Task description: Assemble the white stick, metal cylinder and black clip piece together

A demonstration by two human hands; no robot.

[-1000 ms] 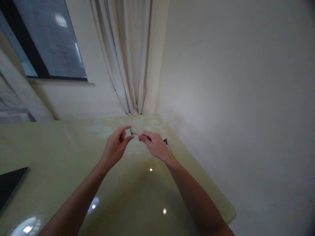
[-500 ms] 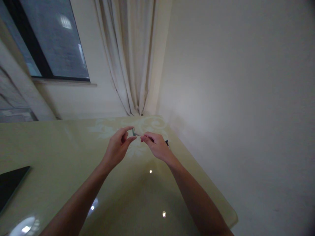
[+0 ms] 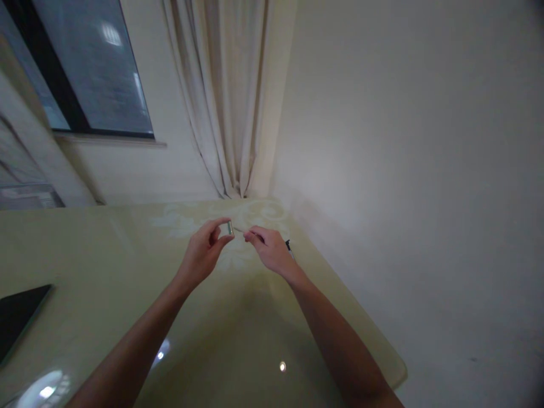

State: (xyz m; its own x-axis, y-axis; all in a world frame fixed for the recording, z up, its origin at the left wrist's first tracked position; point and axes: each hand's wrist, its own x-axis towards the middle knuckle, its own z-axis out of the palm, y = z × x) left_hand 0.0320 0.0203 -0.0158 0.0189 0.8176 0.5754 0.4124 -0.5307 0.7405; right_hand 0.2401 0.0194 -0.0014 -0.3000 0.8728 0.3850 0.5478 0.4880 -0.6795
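Pinched at its ends between the thumb and forefinger of my left hand (image 3: 207,243) is a small flat piece (image 3: 230,228), greenish with a pale edge, standing roughly upright above the table. Its exact kind is too small to tell. My right hand (image 3: 267,246) is closed on a thin pale stick (image 3: 238,229) whose tip points left at the piece, a small gap away. Most of the stick is hidden by the fingers. A small black and white object (image 3: 289,247) shows just behind my right wrist; whether it belongs to the stick I cannot tell.
Both hands are over a glossy pale green table (image 3: 106,255) with a white scroll pattern. A dark flat panel (image 3: 23,311) lies at its left side. A plain wall (image 3: 403,170) borders the right, and a curtain (image 3: 229,102) hangs behind the far edge.
The stick's tip has drawn slightly right, away from the greenish piece, which has turned a little and shows a brighter face. Both hands stay almost in place.
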